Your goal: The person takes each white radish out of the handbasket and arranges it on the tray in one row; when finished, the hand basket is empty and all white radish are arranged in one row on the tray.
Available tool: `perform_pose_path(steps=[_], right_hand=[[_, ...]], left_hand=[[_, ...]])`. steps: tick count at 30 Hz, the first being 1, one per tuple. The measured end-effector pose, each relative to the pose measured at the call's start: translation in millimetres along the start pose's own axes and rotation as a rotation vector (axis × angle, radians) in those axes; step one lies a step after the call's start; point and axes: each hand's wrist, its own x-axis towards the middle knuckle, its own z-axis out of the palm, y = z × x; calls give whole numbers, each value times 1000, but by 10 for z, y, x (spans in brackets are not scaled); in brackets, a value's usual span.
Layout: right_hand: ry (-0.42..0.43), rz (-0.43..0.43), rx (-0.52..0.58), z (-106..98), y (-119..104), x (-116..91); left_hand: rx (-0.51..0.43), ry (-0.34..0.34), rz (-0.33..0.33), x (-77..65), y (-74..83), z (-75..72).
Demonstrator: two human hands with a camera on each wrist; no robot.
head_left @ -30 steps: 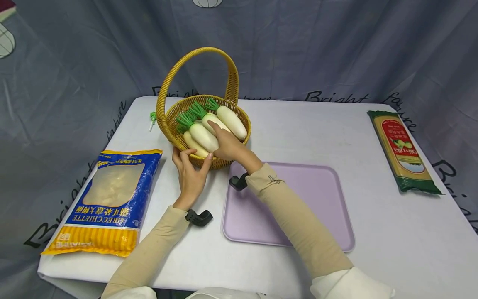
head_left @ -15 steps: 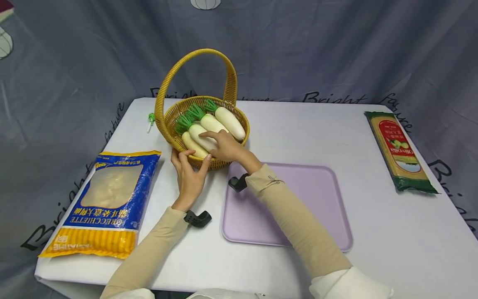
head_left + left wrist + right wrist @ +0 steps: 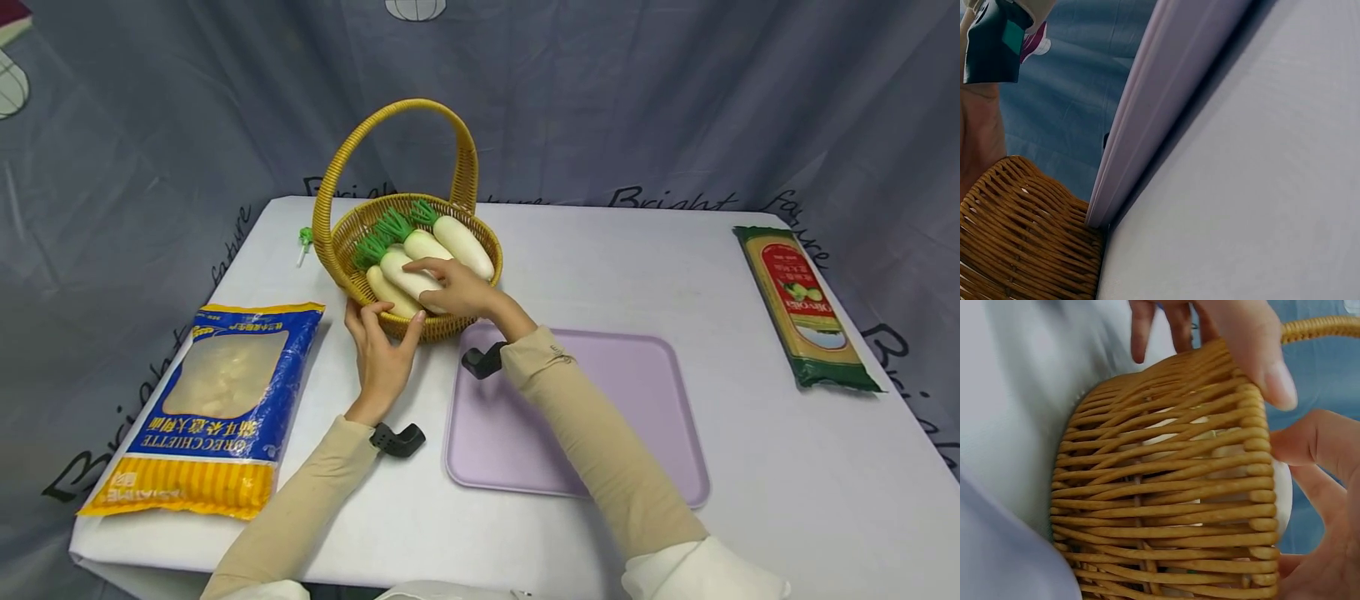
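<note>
A yellow-brown wicker basket (image 3: pixel 442 327) with a tall arched handle holds several white radishes with green tops. My left hand (image 3: pixel 384 367) grips its front left rim, the thumb over the edge and the fingers along the outside. Reaching in over the right front rim, my right hand (image 3: pixel 468 293) pinches a white radish (image 3: pixel 397 271) between thumb and fingers. That radish lies among the others, its lower end partly covered by the hand. In the right wrist view, the left thumb (image 3: pixel 1279 384) shows at the rim, across from the right hand (image 3: pixel 1329 512).
A lilac tray (image 3: pixel 510 425) lies in front of the basket, under the right forearm. To the left is a blue and yellow orecchiette bag (image 3: pixel 225 383); a small green lollipop (image 3: pixel 304 242) lies behind it. A green-ended pasta packet (image 3: pixel 806 300) lies far right.
My right hand has shifted from the radishes farther back onto one nearer the front, its fingers and thumb now around it. The left hand stays at the rim.
</note>
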Motion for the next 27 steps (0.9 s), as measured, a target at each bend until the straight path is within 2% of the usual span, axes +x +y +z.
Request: perform_pose_path(steps=[5, 10, 16, 23, 27], right_hand=[[-40, 95, 137, -69, 18, -7], [-89, 122, 253, -104, 39, 17], [-143, 181, 412, -149, 71, 52], [-151, 266, 778, -199, 139, 75], [-156, 256, 940, -238, 186, 60]], left_hand=[[8, 1, -5, -8, 3, -7], [16, -3, -14, -2, 1, -10], [19, -1, 6, 14, -12, 7], [24, 11, 20, 21, -22, 12], [23, 14, 21, 23, -25, -3]])
